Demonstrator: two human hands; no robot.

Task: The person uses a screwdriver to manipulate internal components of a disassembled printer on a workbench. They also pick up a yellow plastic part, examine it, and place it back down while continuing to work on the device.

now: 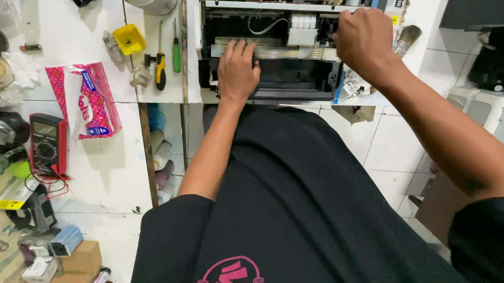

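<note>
Count: two screwdrivers, one yellow-handled [160,70] and one green-handled [176,54]; one red multimeter [47,143]; one pink tissue pack [89,98]; one opened printer [278,37]; two hands.

Opened black printer [285,74] on white bench; ribbon cable [292,49] exposed.

Black T-shirt [297,206] — pink emblem (short sleeves).

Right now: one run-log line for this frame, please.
view: head | left hand: flat on opened printer | right hand: gripping printer's right inner frame | nearby: screwdrivers, red multimeter, pink tissue pack
</note>
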